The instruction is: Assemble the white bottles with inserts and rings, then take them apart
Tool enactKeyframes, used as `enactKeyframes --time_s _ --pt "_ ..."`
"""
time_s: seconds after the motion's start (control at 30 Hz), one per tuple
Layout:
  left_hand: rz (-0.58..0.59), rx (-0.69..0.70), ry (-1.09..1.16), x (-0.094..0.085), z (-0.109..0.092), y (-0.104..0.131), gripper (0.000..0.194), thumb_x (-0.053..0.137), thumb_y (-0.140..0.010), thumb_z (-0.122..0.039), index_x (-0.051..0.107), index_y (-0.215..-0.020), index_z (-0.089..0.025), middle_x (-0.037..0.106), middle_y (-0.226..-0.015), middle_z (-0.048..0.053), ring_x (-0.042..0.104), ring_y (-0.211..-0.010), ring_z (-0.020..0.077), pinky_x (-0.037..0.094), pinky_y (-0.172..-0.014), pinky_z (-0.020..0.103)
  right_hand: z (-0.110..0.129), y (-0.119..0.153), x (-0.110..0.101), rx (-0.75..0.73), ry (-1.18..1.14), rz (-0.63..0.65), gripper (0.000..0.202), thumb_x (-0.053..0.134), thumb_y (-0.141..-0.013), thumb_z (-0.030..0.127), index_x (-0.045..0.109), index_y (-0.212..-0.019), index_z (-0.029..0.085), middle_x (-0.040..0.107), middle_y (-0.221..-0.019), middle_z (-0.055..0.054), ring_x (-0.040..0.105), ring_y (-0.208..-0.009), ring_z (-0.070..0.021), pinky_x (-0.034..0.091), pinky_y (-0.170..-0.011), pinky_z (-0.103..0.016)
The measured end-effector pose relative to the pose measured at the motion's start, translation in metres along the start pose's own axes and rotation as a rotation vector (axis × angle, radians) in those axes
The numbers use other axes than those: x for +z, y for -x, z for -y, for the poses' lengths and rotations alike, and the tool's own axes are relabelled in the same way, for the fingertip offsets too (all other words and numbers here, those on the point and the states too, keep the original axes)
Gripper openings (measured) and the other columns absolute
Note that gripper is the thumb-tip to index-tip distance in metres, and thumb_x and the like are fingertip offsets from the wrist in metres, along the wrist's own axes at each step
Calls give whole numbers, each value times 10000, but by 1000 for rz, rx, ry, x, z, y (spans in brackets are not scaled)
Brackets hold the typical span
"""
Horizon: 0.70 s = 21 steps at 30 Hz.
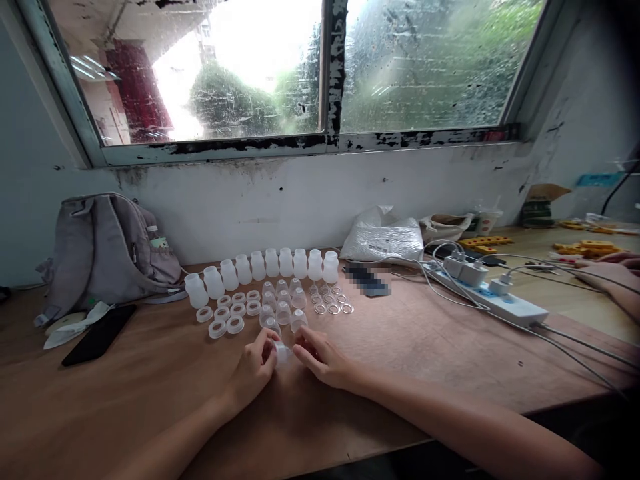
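My left hand (256, 363) is closed on a small translucent part (282, 352) above the table's front middle. Close on its right, my right hand (320, 357) has its fingers apart, with thumb and fingertips near the part. Just beyond my hands stand several clear domed caps (283, 311). Left of them lie several white rings (239, 309), and to their right are several thin clear rings (333, 309). Behind these, a curved row of frosted bottles (271, 263) stands upright and without lids.
A grey backpack (107, 243) and a black flat object (99, 335) are at left. At the back right are a silver bag (383, 240), a phone (370, 280) and a power strip (510, 309) with cables. Another person's hand (613, 277) is at far right, near yellow parts (590, 249).
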<state>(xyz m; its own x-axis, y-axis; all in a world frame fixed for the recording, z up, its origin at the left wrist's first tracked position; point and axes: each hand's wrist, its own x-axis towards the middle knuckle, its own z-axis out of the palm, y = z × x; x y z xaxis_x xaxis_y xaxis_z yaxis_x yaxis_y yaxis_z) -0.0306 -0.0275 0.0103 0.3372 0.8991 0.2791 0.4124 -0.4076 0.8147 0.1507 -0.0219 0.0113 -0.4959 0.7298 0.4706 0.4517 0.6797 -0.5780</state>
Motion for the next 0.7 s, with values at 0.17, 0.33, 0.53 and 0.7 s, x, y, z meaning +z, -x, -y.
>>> enactKeyframes --time_s 0.17,0.33,0.53,0.7 --pt "24 -9 147 -1 4 0 129 420 -791 -260 403 -902 -198 500 -587 -54 489 -477 90 391 -457 182 -4 0 1 -73 18 9 113 444 -814 271 472 -889 190 471 -774 -12 428 -581 -95 373 -559 -217" --pt "-28 40 72 -6 1 -2 177 431 -799 -305 464 -930 -191 586 -691 -10 551 -564 112 409 -477 191 -10 -2 3 -85 -19 -12 86 430 -829 250 476 -796 184 482 -728 -11 448 -598 -100 374 -545 -208" --pt "-526 55 -111 -67 24 -36 245 451 -780 -387 518 -902 -186 592 -815 25 580 -701 145 460 -608 242 -17 -3 3 -36 -32 -119 127 429 -841 253 531 -830 178 546 -730 -20 487 -623 -110 385 -548 -210" --pt "-992 -30 -346 -138 83 -77 601 605 -623 -430 400 -1113 -148 455 -1157 128 509 -975 225 434 -782 327 -23 -5 3 -68 -36 -189 135 453 -830 246 572 -847 184 583 -747 -29 517 -630 -116 409 -555 -214"
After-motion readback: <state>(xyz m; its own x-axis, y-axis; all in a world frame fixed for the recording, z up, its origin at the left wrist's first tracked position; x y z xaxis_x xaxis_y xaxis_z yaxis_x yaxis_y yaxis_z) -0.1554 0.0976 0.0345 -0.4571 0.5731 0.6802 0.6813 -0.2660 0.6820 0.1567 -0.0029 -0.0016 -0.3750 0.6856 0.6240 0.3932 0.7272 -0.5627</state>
